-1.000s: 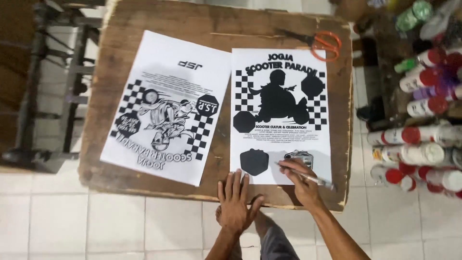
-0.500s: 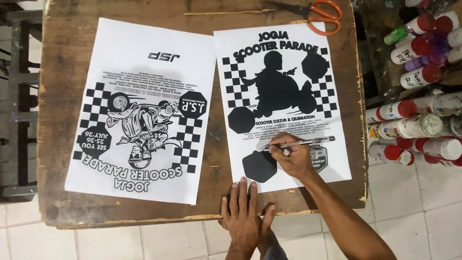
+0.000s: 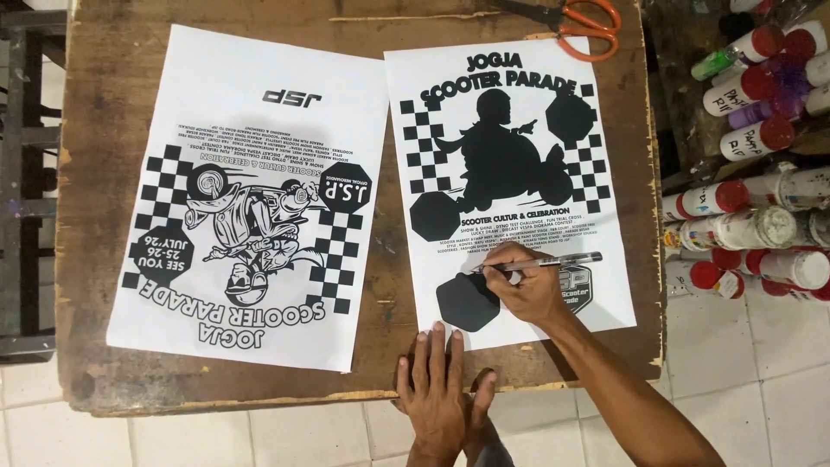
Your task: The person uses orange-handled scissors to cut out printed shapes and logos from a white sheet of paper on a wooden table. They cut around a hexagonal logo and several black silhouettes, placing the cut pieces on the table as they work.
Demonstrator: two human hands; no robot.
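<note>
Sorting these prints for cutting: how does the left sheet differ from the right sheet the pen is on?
The left sheet lies upside down to the camera; the right sheet reads upright. The left sheet shows a detailed line-drawn scooter rider; the right sheet shows a solid black silhouette. No hand touches the left sheet; the right hand holds a pen on the right sheet, with the left hand at its lower edge. Both are white, black-printed, checkered, and lie on the wooden board.

Left hand (image 3: 437, 393) lies flat, fingers spread; right hand (image 3: 527, 285) pinched.

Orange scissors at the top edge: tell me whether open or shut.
Cannot tell: the scissors lie flat on the wooden table, blades cropped.
</note>
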